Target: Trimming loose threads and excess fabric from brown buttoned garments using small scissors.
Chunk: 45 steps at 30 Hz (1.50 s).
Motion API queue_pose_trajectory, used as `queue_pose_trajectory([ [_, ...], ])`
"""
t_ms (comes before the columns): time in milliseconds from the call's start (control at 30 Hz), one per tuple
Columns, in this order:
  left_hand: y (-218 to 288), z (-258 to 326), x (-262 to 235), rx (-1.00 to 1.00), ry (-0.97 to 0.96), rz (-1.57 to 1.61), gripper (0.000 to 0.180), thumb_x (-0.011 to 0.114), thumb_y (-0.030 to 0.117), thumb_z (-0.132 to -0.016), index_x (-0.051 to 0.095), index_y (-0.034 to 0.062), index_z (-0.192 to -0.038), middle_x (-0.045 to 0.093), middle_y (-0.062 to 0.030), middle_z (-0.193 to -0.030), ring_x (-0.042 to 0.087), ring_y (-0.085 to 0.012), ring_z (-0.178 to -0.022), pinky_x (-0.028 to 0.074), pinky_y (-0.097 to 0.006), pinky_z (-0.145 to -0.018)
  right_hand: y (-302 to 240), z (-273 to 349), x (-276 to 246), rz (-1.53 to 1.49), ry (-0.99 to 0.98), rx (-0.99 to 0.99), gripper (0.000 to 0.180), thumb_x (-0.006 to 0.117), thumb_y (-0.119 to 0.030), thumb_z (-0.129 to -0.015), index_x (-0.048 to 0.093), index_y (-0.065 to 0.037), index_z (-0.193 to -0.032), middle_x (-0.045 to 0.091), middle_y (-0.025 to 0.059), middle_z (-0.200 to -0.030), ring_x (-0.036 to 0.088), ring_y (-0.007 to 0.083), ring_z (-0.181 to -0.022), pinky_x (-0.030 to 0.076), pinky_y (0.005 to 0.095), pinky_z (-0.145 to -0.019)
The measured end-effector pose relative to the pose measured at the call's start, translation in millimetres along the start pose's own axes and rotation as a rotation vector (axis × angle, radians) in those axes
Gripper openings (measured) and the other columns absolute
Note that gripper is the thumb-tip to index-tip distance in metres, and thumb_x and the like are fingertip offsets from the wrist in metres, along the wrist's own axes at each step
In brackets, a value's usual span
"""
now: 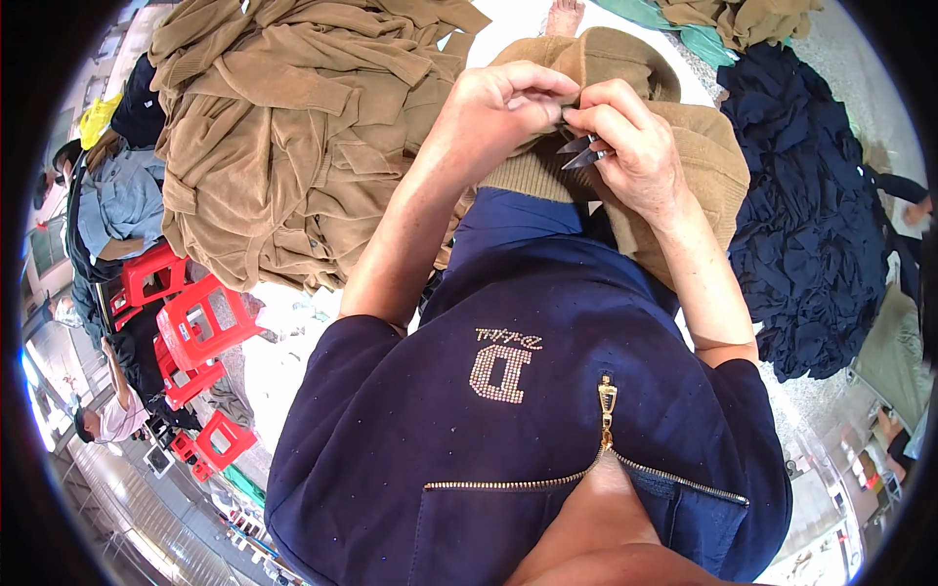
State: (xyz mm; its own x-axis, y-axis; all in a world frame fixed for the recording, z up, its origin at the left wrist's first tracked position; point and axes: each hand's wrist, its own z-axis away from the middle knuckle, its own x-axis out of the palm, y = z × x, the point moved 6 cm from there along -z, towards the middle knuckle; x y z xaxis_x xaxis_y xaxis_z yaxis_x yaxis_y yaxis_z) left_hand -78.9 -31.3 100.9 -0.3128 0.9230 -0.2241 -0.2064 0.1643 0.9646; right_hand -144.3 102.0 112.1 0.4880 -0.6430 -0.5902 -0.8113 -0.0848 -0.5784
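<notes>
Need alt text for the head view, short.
A person's left hand and right hand meet fingertip to fingertip at a brown knit garment on the lap, the right also holding small pointed snips with blades apart. A heap of brown garments lies left, dark navy cloth right; red stools stand farther left.

A garment workshop is suggested by the sheer bulk of clothing in view. A great heap of brown garments (283, 146) is piled to the left, and a heap of navy cloth (796, 215) is massed to the right. Farther left, grey clothing (122, 200) is stacked near red stools (176, 327), several of which are scattered about. Another person (117, 410) in a pale top is seen by the left rim. Small snips (586, 157) are held in the right hand (630, 146), over a brown garment (699, 146) with ribbed edging.
</notes>
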Motion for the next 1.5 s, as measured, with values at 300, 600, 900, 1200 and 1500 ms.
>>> queue_pose_trajectory([
  [300,-13,2,8,0.120,-0.040,0.247,0.023,0.073,-0.002,-0.081,0.064,-0.0019,-0.102,0.069,-0.0081,-0.096,0.067,-0.0164,-0.090,0.056,-0.028,-0.082,15,0,3,-0.268,0.058,0.225,0.038,0.068,0.005,-0.074,0.056,-0.006,-0.108,0.061,0.0094,-0.106,0.064,0.0207,-0.078,0.053,0.0312,-0.067],
  [600,-21,-9,1,0.304,0.193,-0.134,0.029,0.077,0.005,-0.078,0.063,0.0005,-0.103,0.070,-0.0089,-0.093,0.067,-0.0146,-0.084,0.055,-0.025,-0.075,40,2,13,-0.222,0.082,0.354,0.020,0.071,0.002,-0.073,0.060,-0.003,-0.089,0.061,0.0085,-0.083,0.063,0.0237,-0.075,0.050,0.0332,-0.065],
  [900,-19,-2,12,0.350,-0.025,-0.344,0.022,0.073,0.009,-0.080,0.065,0.0011,-0.100,0.063,-0.0108,-0.084,0.064,-0.0214,-0.080,0.050,-0.033,-0.071,26,6,7,-0.221,0.083,0.294,0.021,0.072,0.008,-0.067,0.057,-0.001,-0.077,0.059,0.0110,-0.083,0.063,0.0261,-0.075,0.050,0.0330,-0.065],
  [1200,17,3,11,0.748,0.350,-0.683,0.010,0.068,0.004,-0.072,0.059,0.0018,-0.072,0.054,-0.0111,-0.067,0.056,-0.0285,-0.059,0.047,-0.037,-0.055,23,-2,-2,-0.156,0.304,0.287,0.014,0.065,0.007,-0.070,0.057,-0.001,-0.078,0.056,0.0109,-0.075,0.058,0.0260,-0.065,0.046,0.0333,-0.058],
  [1500,-73,-20,-23,0.557,0.403,-0.596,0.010,0.068,0.006,-0.080,0.064,0.0053,-0.089,0.063,-0.0088,-0.089,0.061,-0.0239,-0.086,0.051,-0.033,-0.074,102,53,-20,0.280,-0.343,0.701,0.024,0.067,-0.017,-0.083,0.062,-0.009,-0.105,0.061,0.0082,-0.097,0.064,0.0243,-0.094,0.051,0.0364,-0.078],
])
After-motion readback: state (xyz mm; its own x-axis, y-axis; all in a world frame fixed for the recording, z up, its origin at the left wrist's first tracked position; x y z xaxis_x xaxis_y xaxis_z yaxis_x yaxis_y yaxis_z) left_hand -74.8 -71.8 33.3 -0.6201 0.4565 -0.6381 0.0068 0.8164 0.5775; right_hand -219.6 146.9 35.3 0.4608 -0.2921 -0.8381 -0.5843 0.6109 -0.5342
